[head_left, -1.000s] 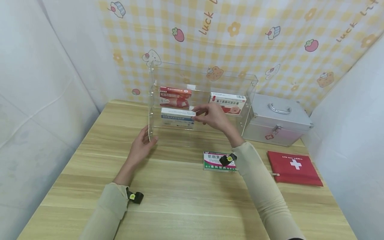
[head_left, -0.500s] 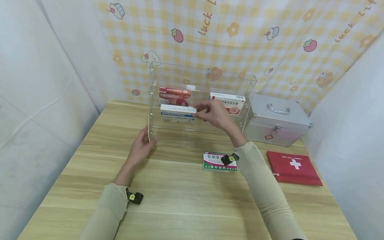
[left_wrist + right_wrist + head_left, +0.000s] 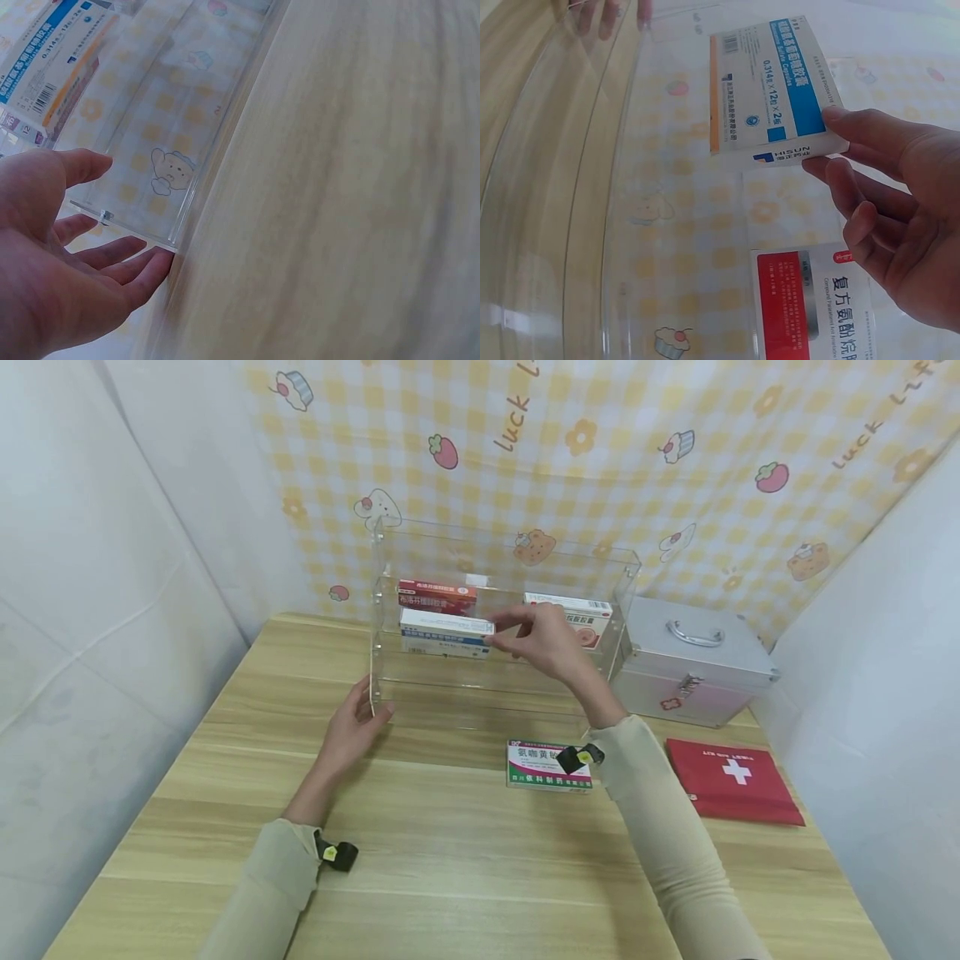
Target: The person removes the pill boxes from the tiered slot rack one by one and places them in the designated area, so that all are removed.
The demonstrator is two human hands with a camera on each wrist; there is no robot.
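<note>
My right hand [image 3: 551,643] pinches the right end of a white and blue medicine box [image 3: 446,633], thumb on its front edge and fingers behind. In the right wrist view the blue-banded face of this capsule box [image 3: 769,90] shows, with its far end free. It overlaps the lower part of a red medicine box [image 3: 437,600] on the clear acrylic rack [image 3: 465,693]. My left hand [image 3: 352,727] grips the rack's lower left side panel, thumb in front and fingers round the outside. Partly behind my right hand, a white and red medicine box [image 3: 588,622] stands on the rack.
A green and pink medicine box [image 3: 536,768] lies on the wooden table [image 3: 420,877] before the rack, under my right wrist. At right stand a silver case [image 3: 690,652] and, in front of it, a red first-aid pouch [image 3: 735,785]. A checked curtain [image 3: 585,485] hangs behind.
The white and blue box has risen in my right hand, from the tier below up to the red box's lower part, covering more of it. My left hand keeps its place on the rack.
</note>
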